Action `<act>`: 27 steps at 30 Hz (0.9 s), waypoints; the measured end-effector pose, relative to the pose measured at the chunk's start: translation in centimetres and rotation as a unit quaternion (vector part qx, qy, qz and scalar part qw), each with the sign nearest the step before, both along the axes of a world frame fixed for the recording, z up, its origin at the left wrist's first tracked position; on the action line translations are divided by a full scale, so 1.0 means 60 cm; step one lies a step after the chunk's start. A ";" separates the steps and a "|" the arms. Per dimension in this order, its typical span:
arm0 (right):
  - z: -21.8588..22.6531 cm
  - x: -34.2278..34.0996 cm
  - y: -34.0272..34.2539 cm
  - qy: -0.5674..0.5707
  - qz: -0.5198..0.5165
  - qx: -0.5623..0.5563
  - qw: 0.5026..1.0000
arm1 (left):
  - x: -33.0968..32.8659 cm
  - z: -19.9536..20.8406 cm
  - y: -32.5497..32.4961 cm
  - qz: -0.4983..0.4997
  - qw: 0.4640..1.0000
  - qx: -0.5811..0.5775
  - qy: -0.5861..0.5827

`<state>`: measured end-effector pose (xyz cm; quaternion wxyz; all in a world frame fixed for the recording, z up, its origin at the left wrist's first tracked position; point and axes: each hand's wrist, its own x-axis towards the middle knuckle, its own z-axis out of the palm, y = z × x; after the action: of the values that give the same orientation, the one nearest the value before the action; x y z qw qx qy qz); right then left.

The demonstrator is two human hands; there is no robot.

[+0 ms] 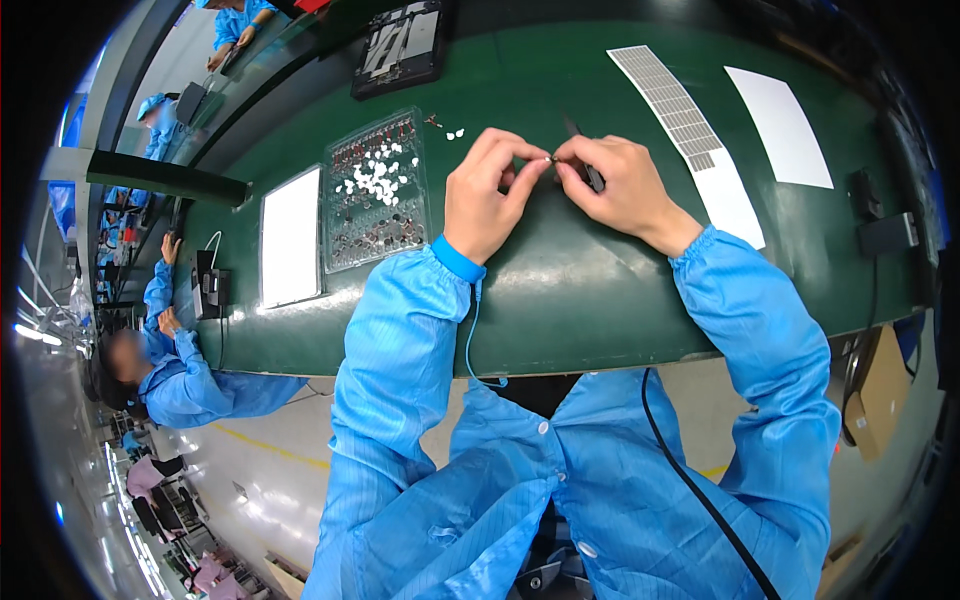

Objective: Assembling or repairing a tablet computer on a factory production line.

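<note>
Over the green table, my left hand point(488, 196) and my right hand point(622, 187) meet at their fingertips. A tiny dark part point(552, 158) is pinched between them, too small to name. A slim, dark, pointed tool point(597, 180) also lies in my right hand, partly hidden by the fingers. Left of my hands, a clear plastic tray point(423, 205) holds many small round parts with red wires. White round pieces point(375, 180) are heaped over its middle. A few loose bits point(455, 134) lie between tray and left hand. A blue wrist strap point(457, 262) circles my left wrist.
A label sheet point(668, 98), part peeled, and a white sheet point(780, 130) lie right. Black boxes point(888, 235) stand at the right edge. A white pad point(291, 238) sits left of the tray, a black tray point(400, 48) behind. A co-worker point(185, 375) sits left.
</note>
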<state>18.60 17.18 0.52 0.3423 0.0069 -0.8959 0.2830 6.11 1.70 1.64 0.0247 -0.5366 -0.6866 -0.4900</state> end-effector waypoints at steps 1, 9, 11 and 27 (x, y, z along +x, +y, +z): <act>-0.004 0.000 0.001 -0.001 0.000 -0.002 1.000 | -0.001 -0.002 -0.001 0.000 1.000 -0.002 -0.001; -0.004 0.002 0.009 -0.042 -0.014 -0.111 0.993 | -0.038 0.017 -0.011 0.035 0.997 -0.059 0.030; 0.001 0.005 0.009 -0.041 -0.023 -0.094 0.995 | -0.049 0.028 -0.019 0.089 0.987 -0.097 0.095; -0.004 0.003 0.014 -0.041 -0.052 -0.090 0.994 | -0.121 0.023 -0.071 0.170 0.945 -0.214 0.182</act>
<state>18.79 18.04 0.27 0.3188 -0.0821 -0.8794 0.3440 -1.14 -2.53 3.04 0.1167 -0.4845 -0.8401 -0.2144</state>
